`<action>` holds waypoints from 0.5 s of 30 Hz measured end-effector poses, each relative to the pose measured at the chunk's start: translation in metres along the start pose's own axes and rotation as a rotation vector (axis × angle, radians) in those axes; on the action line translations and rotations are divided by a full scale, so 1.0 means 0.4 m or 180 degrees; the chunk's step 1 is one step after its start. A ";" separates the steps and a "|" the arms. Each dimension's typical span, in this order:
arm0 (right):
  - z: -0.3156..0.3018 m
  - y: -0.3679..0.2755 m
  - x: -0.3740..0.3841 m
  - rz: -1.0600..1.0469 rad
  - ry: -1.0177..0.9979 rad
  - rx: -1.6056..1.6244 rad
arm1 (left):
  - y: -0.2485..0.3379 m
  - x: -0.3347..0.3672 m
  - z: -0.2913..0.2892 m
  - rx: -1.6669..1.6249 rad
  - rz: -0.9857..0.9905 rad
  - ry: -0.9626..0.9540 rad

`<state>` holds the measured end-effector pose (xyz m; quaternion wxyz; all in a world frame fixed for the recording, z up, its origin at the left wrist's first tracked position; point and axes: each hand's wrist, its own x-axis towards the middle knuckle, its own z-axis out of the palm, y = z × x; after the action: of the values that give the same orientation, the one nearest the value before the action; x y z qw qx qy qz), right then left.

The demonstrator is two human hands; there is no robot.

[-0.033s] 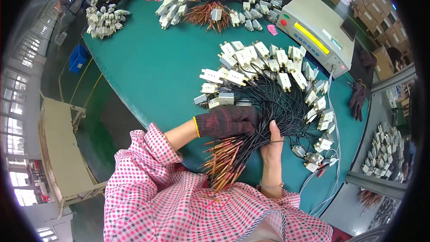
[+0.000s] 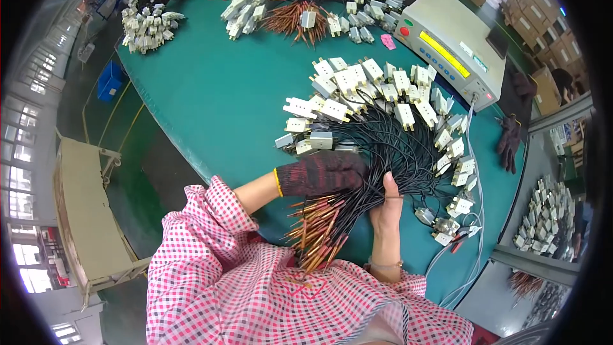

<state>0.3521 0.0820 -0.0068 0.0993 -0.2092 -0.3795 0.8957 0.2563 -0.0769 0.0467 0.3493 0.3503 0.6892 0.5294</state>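
Note:
A thick bundle of black wires (image 2: pixel 399 147) lies fanned out on the green table before me. White and grey block-shaped connectors (image 2: pixel 350 80) crown its far ends in an arc, and thin copper-coloured probe tips (image 2: pixel 316 230) poke out toward my body. My left hand (image 2: pixel 322 174), in a dark knitted glove with a yellow cuff, closes over the bundle from the left. From the right, my bare right hand (image 2: pixel 387 211) grips the same bundle, thumb on top; its other fingers are hidden beneath the wires.
A bench tester (image 2: pixel 450 51) with a yellow display stands at the far right, a grey cable (image 2: pixel 471 147) running from it. Further bundles (image 2: pixel 310 22) lie at the back and far left. A dark glove (image 2: pixel 509 144) rests by the right edge. A metal shelf (image 2: pixel 536 262) stands beyond.

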 end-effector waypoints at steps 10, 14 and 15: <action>0.008 -0.005 0.009 0.0164 -0.0812 0.0496 | 0.049 -0.038 -0.043 -0.0503 0.0120 0.1370; 0.003 -0.021 0.003 0.0282 -0.0849 0.0394 | 0.109 -0.017 -0.024 0.1747 -0.0839 0.0656; 0.017 -0.020 -0.007 0.0225 -0.0994 0.0526 | 0.080 -0.025 0.009 0.2078 -0.0659 0.0729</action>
<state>0.3517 0.0823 0.0042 0.0244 -0.0720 -0.3078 0.9484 0.2679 -0.0774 0.0785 0.1913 0.3103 0.8884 0.2790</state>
